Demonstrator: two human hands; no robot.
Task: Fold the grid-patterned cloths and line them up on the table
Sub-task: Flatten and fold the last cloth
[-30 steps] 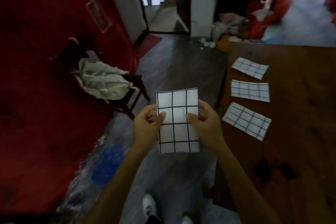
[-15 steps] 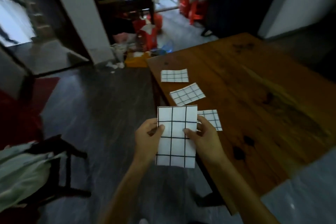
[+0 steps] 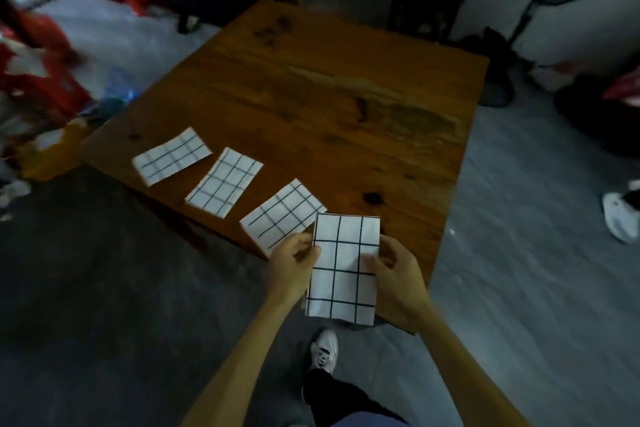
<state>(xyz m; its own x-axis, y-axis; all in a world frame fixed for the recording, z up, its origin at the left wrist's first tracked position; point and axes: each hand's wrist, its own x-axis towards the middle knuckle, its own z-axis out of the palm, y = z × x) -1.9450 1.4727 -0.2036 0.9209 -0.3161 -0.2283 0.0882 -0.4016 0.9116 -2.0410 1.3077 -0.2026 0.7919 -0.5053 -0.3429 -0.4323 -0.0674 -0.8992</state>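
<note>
While three folded grid-patterned cloths (image 3: 224, 181) lie in a slanted row along the near-left edge of the wooden table (image 3: 332, 87), the left hand (image 3: 293, 267) and right hand (image 3: 394, 274) each pinch a side of a fourth folded cloth (image 3: 343, 269), held upright above the table's near corner.

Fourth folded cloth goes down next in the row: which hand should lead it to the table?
Probably the right hand. It pinches the held cloth on the side toward the bare table past the nearest laid cloth; the left hand overlaps that cloth.
</note>
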